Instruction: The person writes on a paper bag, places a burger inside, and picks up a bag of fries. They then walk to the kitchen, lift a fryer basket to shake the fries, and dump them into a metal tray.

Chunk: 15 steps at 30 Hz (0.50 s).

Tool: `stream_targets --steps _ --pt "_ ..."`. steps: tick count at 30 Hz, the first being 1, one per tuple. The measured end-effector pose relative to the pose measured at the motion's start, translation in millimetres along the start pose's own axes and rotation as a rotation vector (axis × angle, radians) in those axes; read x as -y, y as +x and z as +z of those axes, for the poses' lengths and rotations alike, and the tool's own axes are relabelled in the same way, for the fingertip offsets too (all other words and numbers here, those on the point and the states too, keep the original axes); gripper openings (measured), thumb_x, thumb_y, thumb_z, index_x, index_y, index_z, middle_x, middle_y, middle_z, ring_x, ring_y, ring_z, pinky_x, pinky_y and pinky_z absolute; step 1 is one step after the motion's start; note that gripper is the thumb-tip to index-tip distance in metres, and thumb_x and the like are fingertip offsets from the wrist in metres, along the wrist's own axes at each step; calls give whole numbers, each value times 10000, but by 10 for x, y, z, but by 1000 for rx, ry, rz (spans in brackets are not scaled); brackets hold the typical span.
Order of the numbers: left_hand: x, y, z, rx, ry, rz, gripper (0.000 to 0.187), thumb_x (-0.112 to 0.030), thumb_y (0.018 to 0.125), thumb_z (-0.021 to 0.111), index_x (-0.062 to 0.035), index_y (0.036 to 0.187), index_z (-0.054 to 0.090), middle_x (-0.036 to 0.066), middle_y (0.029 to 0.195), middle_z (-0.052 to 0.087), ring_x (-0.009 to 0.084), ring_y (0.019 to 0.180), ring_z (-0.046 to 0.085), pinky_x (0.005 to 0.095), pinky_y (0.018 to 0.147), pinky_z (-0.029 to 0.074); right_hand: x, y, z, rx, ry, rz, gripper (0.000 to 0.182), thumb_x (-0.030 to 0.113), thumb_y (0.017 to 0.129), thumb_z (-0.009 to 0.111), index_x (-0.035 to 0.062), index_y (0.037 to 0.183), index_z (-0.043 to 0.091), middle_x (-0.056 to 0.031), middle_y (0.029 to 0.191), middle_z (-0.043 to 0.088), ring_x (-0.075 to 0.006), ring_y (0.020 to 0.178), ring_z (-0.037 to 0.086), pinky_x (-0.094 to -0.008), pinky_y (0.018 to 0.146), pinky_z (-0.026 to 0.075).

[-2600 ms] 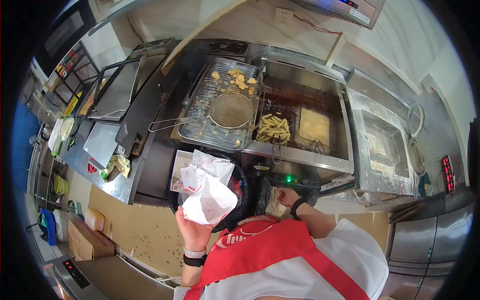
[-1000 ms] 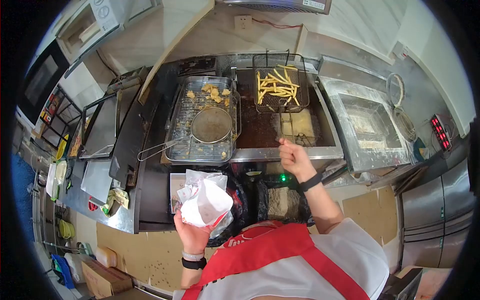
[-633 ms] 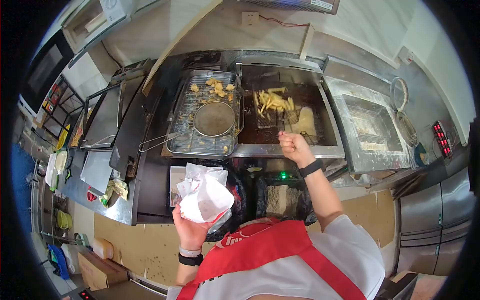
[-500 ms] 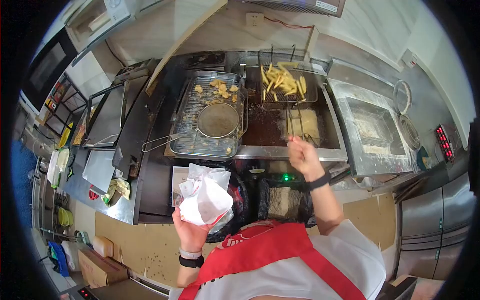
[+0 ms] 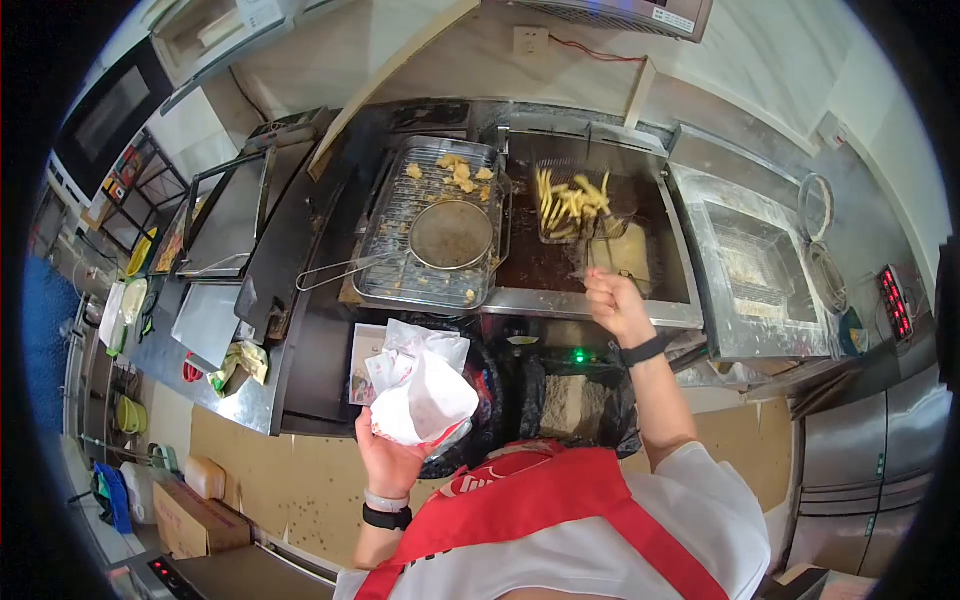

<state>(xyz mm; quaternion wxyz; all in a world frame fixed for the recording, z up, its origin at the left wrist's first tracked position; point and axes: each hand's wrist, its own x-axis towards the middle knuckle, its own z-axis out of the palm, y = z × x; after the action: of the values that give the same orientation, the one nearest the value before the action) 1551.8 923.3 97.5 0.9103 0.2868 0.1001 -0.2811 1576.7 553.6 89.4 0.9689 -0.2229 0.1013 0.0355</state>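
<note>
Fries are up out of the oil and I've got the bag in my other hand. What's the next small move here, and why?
Probably swing the fry basket left over the wire rack tray and let it drain. The right hand grips its handle with the fries held above the dark oil, while the left hand holds the white paper bag low, well short of the fryer.

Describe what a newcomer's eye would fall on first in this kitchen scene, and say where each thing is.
First, the wire basket of yellow fries over the dark fryer at top centre, its handle gripped by the right hand. Next, the white paper bags clutched in the left hand low in the middle. Left of the fryer, a round skimmer lies on a draining rack with fried pieces.
</note>
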Motion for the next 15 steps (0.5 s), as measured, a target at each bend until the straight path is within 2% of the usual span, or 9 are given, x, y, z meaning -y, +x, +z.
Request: stream_targets --steps 1,4,6,9,10,12,15 --pt "2 5 -5 2 -12 2 594 -508 759 312 -114 1202 348 82 1218 383 303 1109 370 487 837 353 -12 -111 139 -13 -78 -49 50 104 824 418 63 803 437 61 498 265 -37 361 230 -176 282 203" --pt "6 37 26 17 -23 3 587 -501 762 314 -113 1200 351 85 1219 382 305 1112 366 487 854 338 -202 -261 118 43 -15 -78 53 120 823 432 76 797 447 66 500 271 -38 361 229 -176 285 215" --pt "25 42 61 23 -23 0 580 -498 764 314 -115 1199 354 87 1218 382 305 1114 364 488 862 331 -262 -116 -144 29 -15 -46 58 137 824 441 86 798 449 69 502 266 -41 362 224 -181 285 213" --pt "56 46 178 60 -21 -27 564 -491 769 313 -124 1195 363 92 1217 382 310 1115 360 494 866 326 -34 175 -226 -213 64 57 62 114 825 419 77 779 437 65 499 260 -37 363 240 -175 286 211" --pt "63 26 184 62 -23 -26 564 -491 769 313 -124 1195 363 92 1217 382 310 1115 360 494 866 326 121 219 -218 -43 148 147 76 98 828 400 77 757 418 66 501 269 -31 365 250 -160 286 208" --pt "33 33 207 68 -44 -13 563 -489 771 310 -123 1195 362 92 1215 384 314 1110 365 496 860 332 98 208 -227 -119 223 232 94 95 833 387 71 743 401 67 498 264 -27 365 242 -155 281 189" --pt "38 50 166 41 -50 -10 557 -485 775 304 -124 1196 360 93 1216 383 314 1109 366 496 855 337 -26 64 -243 -87 -32 110 75 102 830 398 65 767 415 61 507 272 -29 366 241 -167 277 183"
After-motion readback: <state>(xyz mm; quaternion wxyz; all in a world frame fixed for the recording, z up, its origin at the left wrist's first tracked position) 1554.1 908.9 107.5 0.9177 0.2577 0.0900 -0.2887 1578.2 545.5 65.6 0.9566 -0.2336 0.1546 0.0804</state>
